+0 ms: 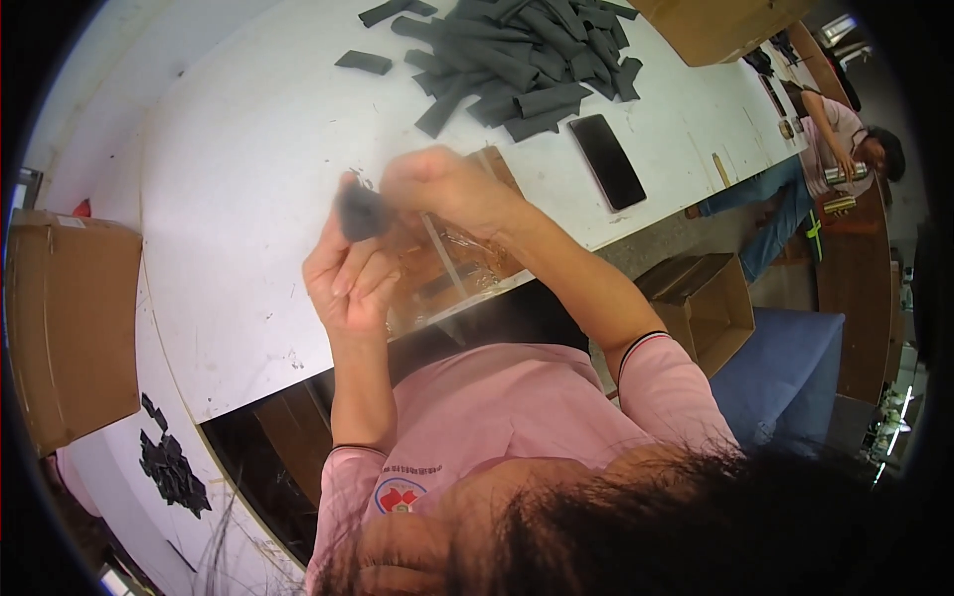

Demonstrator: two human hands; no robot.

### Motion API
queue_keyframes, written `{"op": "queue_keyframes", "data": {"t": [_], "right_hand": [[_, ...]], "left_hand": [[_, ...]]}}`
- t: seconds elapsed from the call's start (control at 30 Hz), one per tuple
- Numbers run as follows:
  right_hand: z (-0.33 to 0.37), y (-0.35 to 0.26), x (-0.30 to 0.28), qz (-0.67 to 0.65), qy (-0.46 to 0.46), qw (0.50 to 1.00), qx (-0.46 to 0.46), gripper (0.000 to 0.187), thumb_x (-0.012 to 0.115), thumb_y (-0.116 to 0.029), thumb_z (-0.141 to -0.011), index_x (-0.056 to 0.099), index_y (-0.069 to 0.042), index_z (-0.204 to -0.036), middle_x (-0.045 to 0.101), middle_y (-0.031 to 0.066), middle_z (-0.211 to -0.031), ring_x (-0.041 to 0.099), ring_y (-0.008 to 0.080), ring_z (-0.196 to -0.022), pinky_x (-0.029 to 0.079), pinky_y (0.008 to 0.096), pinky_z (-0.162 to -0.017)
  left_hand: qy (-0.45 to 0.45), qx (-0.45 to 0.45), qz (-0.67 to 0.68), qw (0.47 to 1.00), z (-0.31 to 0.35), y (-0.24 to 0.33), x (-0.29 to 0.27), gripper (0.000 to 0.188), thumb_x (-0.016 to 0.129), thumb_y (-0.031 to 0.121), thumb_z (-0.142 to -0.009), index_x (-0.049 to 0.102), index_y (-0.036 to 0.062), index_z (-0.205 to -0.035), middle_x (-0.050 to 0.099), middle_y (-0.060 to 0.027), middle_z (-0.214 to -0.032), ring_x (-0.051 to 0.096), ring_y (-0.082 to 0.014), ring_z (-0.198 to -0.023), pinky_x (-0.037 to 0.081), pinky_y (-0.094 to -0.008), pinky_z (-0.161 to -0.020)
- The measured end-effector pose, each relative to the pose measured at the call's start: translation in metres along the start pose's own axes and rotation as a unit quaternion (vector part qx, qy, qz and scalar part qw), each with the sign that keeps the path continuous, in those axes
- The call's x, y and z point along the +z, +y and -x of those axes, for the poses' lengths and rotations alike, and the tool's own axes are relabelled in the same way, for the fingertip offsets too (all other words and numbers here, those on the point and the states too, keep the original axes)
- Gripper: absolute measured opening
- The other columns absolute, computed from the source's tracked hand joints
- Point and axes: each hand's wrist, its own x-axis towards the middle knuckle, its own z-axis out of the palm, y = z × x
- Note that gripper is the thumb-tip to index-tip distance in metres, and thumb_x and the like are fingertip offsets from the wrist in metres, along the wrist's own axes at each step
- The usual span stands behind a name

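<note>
My left hand (350, 283) is closed round a small dark grey cloth-like piece (364, 211), which stands up from its fingers and is smeared by motion. Close beside it, my right hand (437, 187) is a blurred fist; what its fingers grip, if anything, is hidden. Below both hands a brown board (412, 288) with clear plastic and a pale strip lies at the table's near edge. Beyond them a big heap of dark grey, flat, sleeve-like pieces (537, 70) is spread on the white table (238, 199), and one loose piece (364, 63) lies left of it.
A black phone (607, 162) lies right of the heap. Cardboard boxes stand at the far edge (720, 30), on the left (75, 328) and low on the right (706, 303). Small black pieces (171, 465) lie at the lower left. Another person (835, 139) works at the right.
</note>
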Motion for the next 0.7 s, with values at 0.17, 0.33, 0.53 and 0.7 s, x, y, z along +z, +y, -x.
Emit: {"op": "queue_keyframes", "data": {"t": [0.17,0.33,0.53,0.7], "right_hand": [[0.003,0.005,-0.006,0.003,-0.007,0.999,0.048,0.020,0.054,-0.019,-0.082,0.053,-0.004,-0.069,0.044,-0.0032,-0.055,0.036,0.0041,-0.048,0.029,0.0177,-0.043],[0.013,0.030,-0.011,-0.047,0.019,0.997,0.054,0.021,0.052,-0.022,-0.083,0.054,-0.005,-0.073,0.045,-0.0035,-0.060,0.038,0.0041,-0.050,0.030,0.0173,-0.045],[0.022,0.002,-0.010,0.204,0.163,0.958,-0.117,0.019,0.057,-0.019,-0.079,0.054,-0.001,-0.077,0.050,0.0025,-0.060,0.046,0.0117,-0.055,0.039,0.0268,-0.052],[0.025,-0.040,0.014,0.551,0.044,0.802,-0.227,0.020,0.057,-0.019,-0.075,0.055,0.001,-0.074,0.053,0.0086,-0.062,0.053,0.0211,-0.060,0.040,0.0306,-0.052]], "left_hand": [[0.045,0.039,-0.111,0.992,0.010,0.001,-0.017,0.024,0.040,0.005,-0.085,0.045,-0.0027,-0.107,0.056,-0.0113,-0.088,0.031,-0.0042,-0.034,0.023,-0.0169,-0.029],[0.174,0.263,-0.632,0.708,0.011,-0.037,0.003,0.023,0.050,0.007,-0.083,0.047,0.0006,-0.105,0.053,-0.0040,-0.076,0.041,-0.0035,-0.049,0.032,-0.0151,-0.044],[0.030,0.329,-0.770,0.547,0.003,-0.025,0.013,0.012,0.051,0.005,-0.083,0.057,-0.0007,-0.092,0.057,-0.0058,-0.090,0.052,-0.0099,-0.076,0.040,-0.0201,-0.069],[0.063,0.342,-0.564,0.749,0.009,-0.026,0.013,0.005,0.051,0.002,-0.081,0.056,-0.0011,-0.081,0.058,-0.0067,-0.082,0.052,-0.0120,-0.078,0.040,-0.0235,-0.073]]}}
